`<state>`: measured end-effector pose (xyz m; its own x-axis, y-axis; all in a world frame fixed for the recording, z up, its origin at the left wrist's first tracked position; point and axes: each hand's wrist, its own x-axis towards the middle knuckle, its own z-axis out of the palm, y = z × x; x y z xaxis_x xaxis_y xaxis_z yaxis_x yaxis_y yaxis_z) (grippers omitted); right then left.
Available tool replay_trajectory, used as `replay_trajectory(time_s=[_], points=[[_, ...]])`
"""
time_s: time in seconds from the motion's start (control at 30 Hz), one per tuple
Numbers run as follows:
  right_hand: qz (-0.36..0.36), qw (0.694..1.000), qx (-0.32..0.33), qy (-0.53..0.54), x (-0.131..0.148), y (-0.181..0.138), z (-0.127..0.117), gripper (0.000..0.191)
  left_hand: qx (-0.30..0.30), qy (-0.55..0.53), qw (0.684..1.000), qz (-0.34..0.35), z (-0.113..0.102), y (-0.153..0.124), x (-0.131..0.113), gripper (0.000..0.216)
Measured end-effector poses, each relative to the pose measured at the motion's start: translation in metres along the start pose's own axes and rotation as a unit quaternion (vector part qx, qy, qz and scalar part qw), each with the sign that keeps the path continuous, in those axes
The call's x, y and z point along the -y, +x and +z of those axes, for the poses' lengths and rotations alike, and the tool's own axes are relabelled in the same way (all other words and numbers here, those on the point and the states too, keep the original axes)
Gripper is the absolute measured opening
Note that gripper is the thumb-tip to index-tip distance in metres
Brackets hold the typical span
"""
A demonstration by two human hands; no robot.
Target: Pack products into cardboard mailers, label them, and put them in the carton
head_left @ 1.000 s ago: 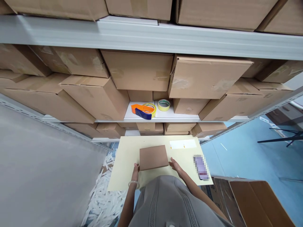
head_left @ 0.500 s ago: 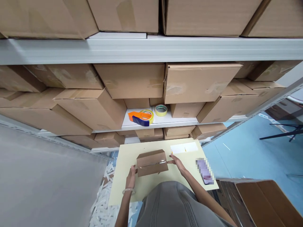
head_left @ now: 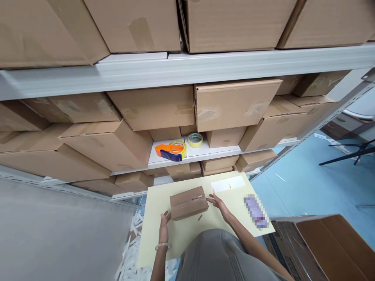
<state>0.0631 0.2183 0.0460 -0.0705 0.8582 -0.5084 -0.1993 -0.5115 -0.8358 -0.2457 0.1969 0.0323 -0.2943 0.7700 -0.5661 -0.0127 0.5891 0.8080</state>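
Observation:
A small brown cardboard box [head_left: 189,203] lies at a slight slant on a cream tabletop [head_left: 187,242]. Clear tape glints along the seam on its upper face. By the box's lower left corner is my left hand [head_left: 164,226], fingers extended and apart; whether a fingertip touches the cardboard I cannot tell. At the right end, my right hand [head_left: 219,205] has its fingers spread close to the box's edge, not wrapped around it. A short brown strip [head_left: 200,217] rests just below the box.
White paper sheets [head_left: 228,184] and a blurred phone [head_left: 256,212] lie on the table. An orange and blue tape dispenser [head_left: 171,151] and a yellow tape roll [head_left: 195,140] sit on the shelf [head_left: 216,153] among cardboard boxes. An open carton [head_left: 331,246] stands at right.
The box has rolled slightly, so its taped face shows differently. My left hand has moved a little away from its side, and the brown strip shows more fully. The view has tilted.

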Motion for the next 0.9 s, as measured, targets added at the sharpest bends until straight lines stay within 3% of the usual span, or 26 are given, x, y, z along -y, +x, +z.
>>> replay_trajectory(time_s=[0.17, 0.3, 0.43, 0.63, 0.73, 0.9], points=[[-0.025, 1.000, -0.009, -0.015, 0.019, 0.018, 0.008, 0.072, -0.008, 0.018, 0.997, 0.069, 0.007, 0.018, -0.013, 0.069], [-0.013, 0.999, -0.019, -0.030, 0.040, 0.032, 0.014, 0.069, -0.013, 0.087, 0.993, 0.073, 0.014, 0.034, -0.034, 0.059], [0.017, 0.999, -0.028, -0.015, 0.057, 0.035, 0.023, 0.063, -0.009, 0.078, 0.993, 0.093, 0.021, 0.036, -0.048, 0.060], [-0.035, 0.998, -0.043, 0.004, 0.059, 0.006, 0.023, 0.055, -0.004, 0.025, 0.994, 0.107, 0.017, 0.007, -0.036, 0.068], [-0.008, 0.998, -0.060, -0.011, 0.056, -0.018, 0.018, 0.057, -0.008, 0.028, 0.994, 0.104, 0.012, -0.018, -0.033, 0.071], [0.114, 0.989, -0.041, -0.083, 0.052, -0.040, 0.021, 0.066, -0.049, 0.248, 0.967, 0.018, 0.010, -0.038, -0.045, 0.069]])
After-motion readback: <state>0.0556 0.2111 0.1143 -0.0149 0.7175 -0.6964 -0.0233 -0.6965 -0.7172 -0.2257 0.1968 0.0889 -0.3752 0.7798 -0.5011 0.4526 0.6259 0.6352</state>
